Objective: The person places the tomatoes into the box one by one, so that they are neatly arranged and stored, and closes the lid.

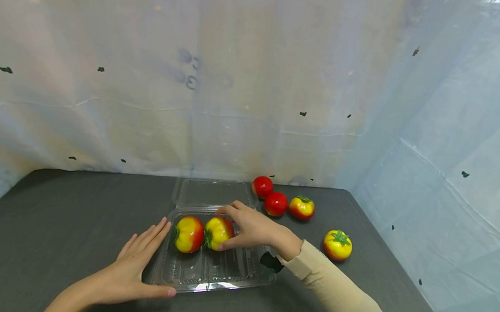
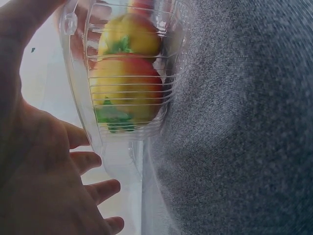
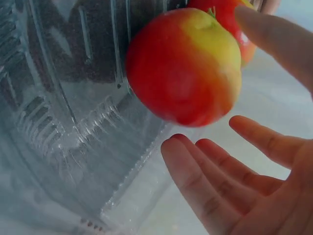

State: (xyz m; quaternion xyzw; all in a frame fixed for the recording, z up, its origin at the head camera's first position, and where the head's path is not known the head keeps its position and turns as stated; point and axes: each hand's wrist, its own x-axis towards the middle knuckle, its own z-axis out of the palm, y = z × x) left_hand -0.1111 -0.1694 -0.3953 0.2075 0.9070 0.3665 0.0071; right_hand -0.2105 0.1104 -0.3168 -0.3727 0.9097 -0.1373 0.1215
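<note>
Fruit (image 1: 216, 231) sits in the clear tray (image 1: 208, 287), right of a second fruit (image 1: 189, 234); right hand (image 1: 250, 226) around it, grip apart; probably light, firm, slippery, best held round its sides; left hand (image 1: 134, 266) spread at left.

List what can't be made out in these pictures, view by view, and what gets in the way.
Head: part of the right boxed fruit, covered by the right grip.
Head: marks on the curtain, too faint to read in full.
Left wrist: detail of the left boxed fruit's leaves, blurred behind the ribbed wall of the box.
Right wrist: most of the left boxed fruit, behind the right one.
</note>
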